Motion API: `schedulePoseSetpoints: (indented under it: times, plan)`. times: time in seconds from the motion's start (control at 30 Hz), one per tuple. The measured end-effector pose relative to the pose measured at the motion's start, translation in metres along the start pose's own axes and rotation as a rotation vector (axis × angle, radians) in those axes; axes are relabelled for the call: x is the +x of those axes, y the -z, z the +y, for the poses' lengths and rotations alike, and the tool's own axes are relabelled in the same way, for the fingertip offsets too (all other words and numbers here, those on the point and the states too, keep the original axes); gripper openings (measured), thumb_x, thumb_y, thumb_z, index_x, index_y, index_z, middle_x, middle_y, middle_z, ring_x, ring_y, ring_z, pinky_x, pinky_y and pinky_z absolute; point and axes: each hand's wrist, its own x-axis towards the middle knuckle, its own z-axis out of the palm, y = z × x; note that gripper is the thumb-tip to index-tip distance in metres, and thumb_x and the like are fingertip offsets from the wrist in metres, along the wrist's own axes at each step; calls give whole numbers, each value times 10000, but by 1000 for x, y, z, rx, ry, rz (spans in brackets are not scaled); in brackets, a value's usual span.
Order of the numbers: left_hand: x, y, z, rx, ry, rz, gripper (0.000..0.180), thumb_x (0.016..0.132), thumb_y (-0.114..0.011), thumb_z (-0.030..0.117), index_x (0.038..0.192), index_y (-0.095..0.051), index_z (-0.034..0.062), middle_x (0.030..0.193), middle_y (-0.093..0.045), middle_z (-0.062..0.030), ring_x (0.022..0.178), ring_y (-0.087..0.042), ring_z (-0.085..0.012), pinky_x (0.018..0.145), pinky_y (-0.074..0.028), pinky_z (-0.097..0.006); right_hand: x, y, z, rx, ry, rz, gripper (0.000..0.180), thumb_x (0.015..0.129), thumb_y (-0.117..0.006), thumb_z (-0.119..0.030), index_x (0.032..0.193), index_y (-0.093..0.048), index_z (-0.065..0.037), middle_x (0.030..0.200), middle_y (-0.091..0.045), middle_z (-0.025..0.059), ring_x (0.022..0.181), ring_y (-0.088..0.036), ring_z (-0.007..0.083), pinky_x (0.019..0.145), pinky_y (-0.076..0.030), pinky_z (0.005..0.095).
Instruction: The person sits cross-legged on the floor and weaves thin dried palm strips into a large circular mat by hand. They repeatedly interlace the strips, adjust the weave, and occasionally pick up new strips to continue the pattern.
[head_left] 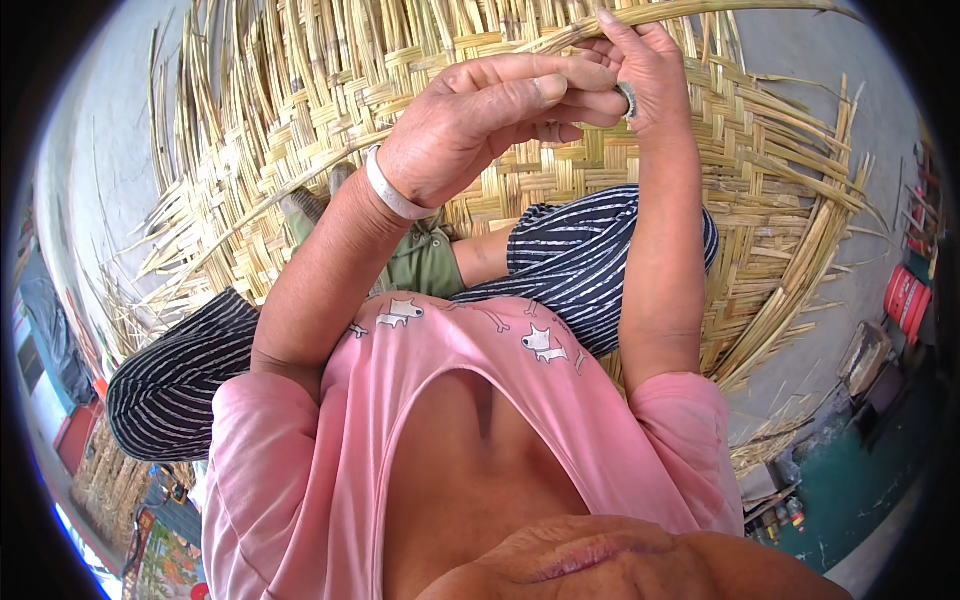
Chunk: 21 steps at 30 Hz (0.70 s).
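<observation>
A partly woven mat (560, 185) of flat, straw-coloured reed strips lies under and in front of me. Above its far part, my right hand (650, 75) grips a long reed strip (720, 8), which runs off to the right at the top edge. My left hand (490, 110), with a white bracelet (393, 190) at its wrist, reaches across from the left. Its fingers are pressed together, the thumb lying against them, and their tips meet my right hand. Whatever they pinch is hidden. A dark ring-like band (627, 100) shows where the hands meet.
Loose, unwoven reed ends (200, 90) fan out at the mat's far left. My crossed legs in striped trousers (180, 380) rest on the mat. Grey floor (800, 60) surrounds it. A red container (906, 300) stands at the right, and more reeds (110, 480) lie at the lower left.
</observation>
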Motion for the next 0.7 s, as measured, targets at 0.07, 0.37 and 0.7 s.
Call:
schedulePoseSetpoints:
  times: [0.07, 0.37, 0.7]
  plan:
    - [0, -1, 0, -9, 5, 0, 464, 1077, -524, 284, 1410, -572, -35, 1309, -685, -193, 1259, -643, -275, 1087, -474, -410, 2, 3, 3, 30, 2, -16, 119, 1025, -644, -186, 1053, -673, -74, 914, -732, 36, 768, -678, 112, 692, -542, 250]
    - [-1, -1, -1, -10, 21, 9, 486, 1067, -526, 274, 1436, -548, -41, 1328, -674, -200, 1270, -634, -281, 1103, -462, -416, 2, 5, 5, 46, -2, -34, 111, 1023, -646, -185, 1050, -669, -80, 915, -731, 27, 771, -680, 103, 693, -546, 243]
    - [-1, 4, -3, -32, 15, 2, 493, 1064, -526, 321, 1376, -598, -54, 1253, -711, -196, 1212, -663, -266, 1096, -467, -426, -1, 1, -1, 2, -1, -32, 129, 1017, -654, -201, 1051, -672, -78, 912, -729, 26, 771, -681, 103, 703, -554, 243]
